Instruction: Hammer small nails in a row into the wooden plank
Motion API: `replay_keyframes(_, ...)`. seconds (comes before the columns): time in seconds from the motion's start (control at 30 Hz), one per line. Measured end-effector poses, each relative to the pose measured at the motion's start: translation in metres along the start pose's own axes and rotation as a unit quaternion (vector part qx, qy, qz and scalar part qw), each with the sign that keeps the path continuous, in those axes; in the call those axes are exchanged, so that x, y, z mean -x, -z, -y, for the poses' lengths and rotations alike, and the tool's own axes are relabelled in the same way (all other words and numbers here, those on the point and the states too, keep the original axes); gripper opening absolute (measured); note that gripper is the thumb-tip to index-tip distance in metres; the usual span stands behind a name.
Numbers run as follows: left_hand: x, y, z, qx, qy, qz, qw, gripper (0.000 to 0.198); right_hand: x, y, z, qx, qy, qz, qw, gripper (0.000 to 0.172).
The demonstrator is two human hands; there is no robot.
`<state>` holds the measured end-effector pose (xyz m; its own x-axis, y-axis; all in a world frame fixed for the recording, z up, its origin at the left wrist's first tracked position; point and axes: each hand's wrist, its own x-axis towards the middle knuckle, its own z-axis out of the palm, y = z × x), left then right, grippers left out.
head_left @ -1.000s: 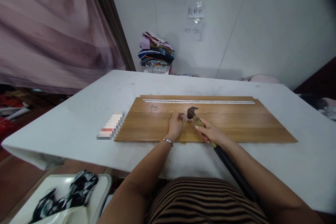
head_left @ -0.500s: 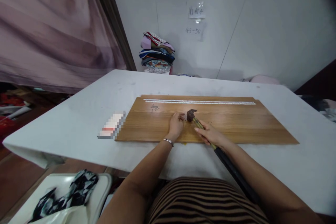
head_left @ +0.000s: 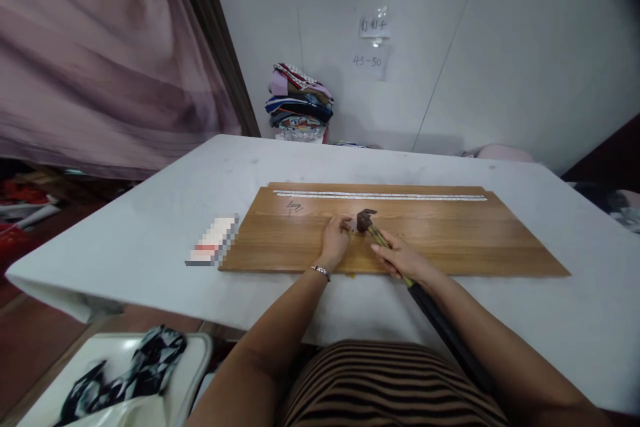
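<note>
A long wooden board [head_left: 450, 233] lies on the white table [head_left: 150, 227]. My right hand [head_left: 400, 259] is wrapped round the yellow-green shaft of a hammer [head_left: 367, 220], whose dark head rests low over the board's middle. The hammer's black grip runs back under my forearm. My left hand [head_left: 335, 240] rests on the board just left of the hammer head, fingers pinched together on something too small to make out. A bracelet sits on my left wrist. A white strip [head_left: 380, 195] runs along the board's far edge, with a few loose nails [head_left: 295, 207] near its left end.
A blurred small box [head_left: 213, 248] lies on the table left of the board. Folded clothes [head_left: 299, 103] are stacked against the back wall. A curtain hangs at the left. A white chair with a patterned cloth [head_left: 130, 373] stands at the lower left.
The hammer head has dipped slightly toward the board and my left fingers. Both hands have kept their places.
</note>
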<state>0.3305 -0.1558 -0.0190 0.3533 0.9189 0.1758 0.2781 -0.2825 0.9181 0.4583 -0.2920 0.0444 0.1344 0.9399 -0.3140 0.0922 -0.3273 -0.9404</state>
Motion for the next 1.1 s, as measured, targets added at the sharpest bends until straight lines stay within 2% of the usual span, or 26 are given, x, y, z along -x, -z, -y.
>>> replay_keyframes(0.27, -0.0001, -0.0014, 0.0053, 0.006, -0.003, 0.003, 1.0, 0.039, -0.0011, -0.0006, 0.0006, -0.006, 0.01, 0.003, 1.0, 0.066)
replay_keyframes(0.57, 0.0001, -0.0008, 0.0014, -0.001, 0.0, 0.009, 1.0, 0.045, 0.0008, -0.0001, 0.0006, -0.004, 0.018, 0.009, 1.0, 0.069)
replay_keyframes(1.1, -0.0005, -0.0012, 0.0016, -0.007, -0.003, 0.01, 1.0, 0.045, -0.0017, -0.0001, -0.0009, -0.011, -0.002, 0.005, 1.0, 0.072)
